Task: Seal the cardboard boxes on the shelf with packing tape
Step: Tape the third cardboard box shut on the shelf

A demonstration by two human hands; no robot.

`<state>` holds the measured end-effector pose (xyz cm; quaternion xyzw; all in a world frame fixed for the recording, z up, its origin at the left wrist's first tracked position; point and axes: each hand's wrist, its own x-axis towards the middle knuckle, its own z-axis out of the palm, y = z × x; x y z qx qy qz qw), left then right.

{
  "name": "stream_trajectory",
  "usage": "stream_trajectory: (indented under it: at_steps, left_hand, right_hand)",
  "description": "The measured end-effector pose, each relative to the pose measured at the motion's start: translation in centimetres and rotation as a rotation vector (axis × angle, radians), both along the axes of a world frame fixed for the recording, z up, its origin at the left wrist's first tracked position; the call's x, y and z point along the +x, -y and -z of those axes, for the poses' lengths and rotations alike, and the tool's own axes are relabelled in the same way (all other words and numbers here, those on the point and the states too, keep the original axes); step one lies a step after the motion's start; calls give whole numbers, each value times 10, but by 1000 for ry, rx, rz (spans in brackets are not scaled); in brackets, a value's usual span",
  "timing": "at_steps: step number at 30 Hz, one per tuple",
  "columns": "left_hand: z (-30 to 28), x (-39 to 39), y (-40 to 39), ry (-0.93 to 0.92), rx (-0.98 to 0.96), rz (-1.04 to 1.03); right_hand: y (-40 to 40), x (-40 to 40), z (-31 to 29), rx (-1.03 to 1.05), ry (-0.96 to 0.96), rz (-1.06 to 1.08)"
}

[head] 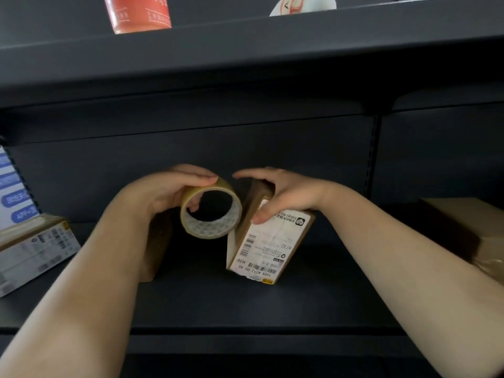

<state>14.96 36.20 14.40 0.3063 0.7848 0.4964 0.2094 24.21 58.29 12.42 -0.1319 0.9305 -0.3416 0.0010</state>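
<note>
A small cardboard box (268, 246) with a white shipping label stands tilted on the dark shelf (245, 304). My right hand (283, 195) grips its top end, thumb on the label. My left hand (166, 190) holds a roll of tan packing tape (211, 211), fingers through its core. The roll touches the box's left side. Another brown box (159, 241) stands behind my left wrist, mostly hidden.
Flat labelled boxes (32, 249) lie at the shelf's left end, with a blue-and-white package (13, 192) behind them. A larger cardboard box (474, 230) sits at the right. The upper shelf (245, 55) carries an orange package (137, 12) and a white item (302, 5).
</note>
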Motion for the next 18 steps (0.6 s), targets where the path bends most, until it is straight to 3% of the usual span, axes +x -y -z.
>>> stream_trajectory:
  at_steps: [3,5,9,10,18]
  left_hand:
    - [-7,-4,-1,-185,-303,-117]
    - [-2,-3,-2,-179,-349,-143]
    - [13,-12,12,113,111,-36]
    - [15,-15,15,142,148,3]
    - [20,-21,-12,-232,-420,-95]
  right_hand:
    - [-6,4,5,-143,30,-11]
    - [-13,7,9,-208,25,-28]
    - [-29,16,22,-369,-6,-44]
    - [-32,17,25,-401,-10,-54]
    - [-44,20,55,-626,-54,-32]
